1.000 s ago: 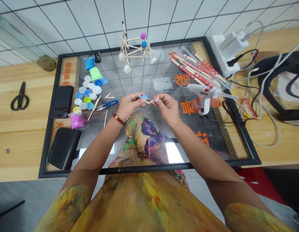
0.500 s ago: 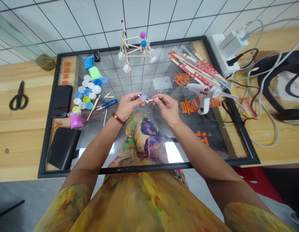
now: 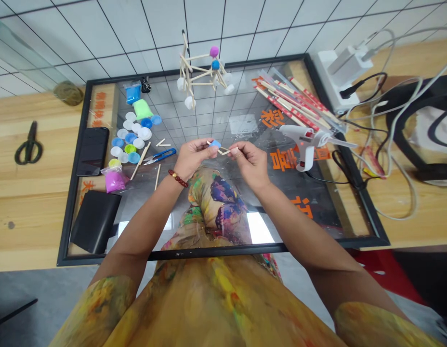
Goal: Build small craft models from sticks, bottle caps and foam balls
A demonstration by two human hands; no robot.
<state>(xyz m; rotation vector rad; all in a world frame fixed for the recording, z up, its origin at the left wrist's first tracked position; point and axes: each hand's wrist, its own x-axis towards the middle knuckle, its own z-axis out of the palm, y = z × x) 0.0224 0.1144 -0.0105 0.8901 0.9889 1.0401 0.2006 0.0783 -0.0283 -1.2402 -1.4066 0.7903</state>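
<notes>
My left hand (image 3: 192, 156) is closed in a pinch on a small assembly of short wooden sticks (image 3: 223, 152) with a flat blue piece (image 3: 215, 144) at its left end. Across from it, my right hand (image 3: 250, 162) has thumb and forefinger pressed together at the right end of the same sticks. Its fingertips partly cover that end. Beyond both hands stands a framework of wooden sticks (image 3: 201, 84) with white, blue and purple balls at its joints. Blue-handled snips (image 3: 161, 156) and loose short sticks (image 3: 157, 177) lie left of my left hand.
A white glue gun (image 3: 305, 143) rests right of my hands, below wrapped chopsticks (image 3: 292, 101). Small coloured tubs (image 3: 130, 138), a pink clay bag (image 3: 115, 180), a phone (image 3: 92, 151) and a black wallet (image 3: 96, 221) lie left. Cables (image 3: 393, 140) sprawl at right.
The fingers of my right hand have shifted slightly at the stick end. My left hand keeps its hold on the small stick assembly, and the objects on the table stay put.
</notes>
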